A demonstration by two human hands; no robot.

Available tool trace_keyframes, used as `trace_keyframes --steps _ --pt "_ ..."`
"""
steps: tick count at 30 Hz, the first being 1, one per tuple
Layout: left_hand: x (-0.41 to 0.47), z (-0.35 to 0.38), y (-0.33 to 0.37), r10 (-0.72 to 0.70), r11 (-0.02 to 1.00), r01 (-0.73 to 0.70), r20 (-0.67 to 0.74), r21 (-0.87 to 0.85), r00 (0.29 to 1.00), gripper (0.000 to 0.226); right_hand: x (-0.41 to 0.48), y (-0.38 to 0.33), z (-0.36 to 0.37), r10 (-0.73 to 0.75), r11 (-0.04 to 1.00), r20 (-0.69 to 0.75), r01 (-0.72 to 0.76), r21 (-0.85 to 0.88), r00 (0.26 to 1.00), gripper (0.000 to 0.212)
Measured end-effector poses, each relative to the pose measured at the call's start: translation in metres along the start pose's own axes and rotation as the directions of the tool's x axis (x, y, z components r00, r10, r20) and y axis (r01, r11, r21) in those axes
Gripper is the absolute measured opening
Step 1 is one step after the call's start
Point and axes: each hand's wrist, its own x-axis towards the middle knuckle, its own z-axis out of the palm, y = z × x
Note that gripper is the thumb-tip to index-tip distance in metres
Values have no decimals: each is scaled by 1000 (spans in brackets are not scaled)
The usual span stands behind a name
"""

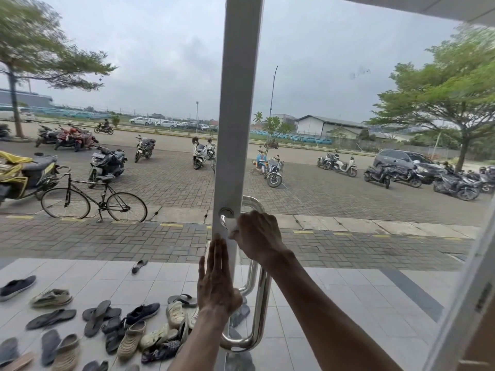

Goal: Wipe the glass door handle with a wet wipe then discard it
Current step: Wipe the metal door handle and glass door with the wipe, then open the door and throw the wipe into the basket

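Observation:
A polished steel door handle runs down the white door frame at the centre. My right hand grips its upper bend, shut on a white wet wipe that shows at my fingertips beside the round mount. My left hand lies flat against the frame just below, fingers straight and pointing up, holding nothing. The handle's lower curve shows under my left wrist.
Glass panels stand on both sides of the frame. Several sandals and shoes lie on the tiled porch outside at lower left. Beyond are a bicycle, parked motorbikes and a car. A second white frame slants at the right edge.

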Motion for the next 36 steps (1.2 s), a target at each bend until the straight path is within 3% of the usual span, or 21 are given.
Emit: trace_keyframes --steps 3,11,15,19,23,26,30,34,36 --pt "1 -2 1 -13 1000 12 20 15 1000 121 10 -24 0 47 996 43 -44 -77 998 7" --pt "1 -21 -4 75 982 -104 176 160 982 91 39 -71 4 252 951 158 -215 -221 955 11" --pt "-2 -32 -24 133 968 -167 183 189 974 96 44 -84 6 298 942 188 -257 -216 936 10" --pt "-11 -34 -50 71 964 -114 181 239 981 106 41 -75 16 207 978 62 -208 18 976 12" --pt "-14 -38 -70 5 953 -75 232 294 973 109 46 -81 7 224 962 -101 -236 -138 969 11" --pt "-21 -50 -91 -54 938 -52 291 344 955 104 52 -103 14 139 990 -146 -134 48 979 11" --pt "-38 -69 -127 -171 914 40 292 404 941 98 45 -140 44 183 911 -78 -139 389 980 18" --pt "-73 -71 -171 -225 918 108 277 382 934 88 10 -176 106 119 785 178 -202 586 977 18" --pt "-94 -59 -192 -242 915 117 293 385 925 83 -15 -190 144 68 740 364 -292 606 929 20"
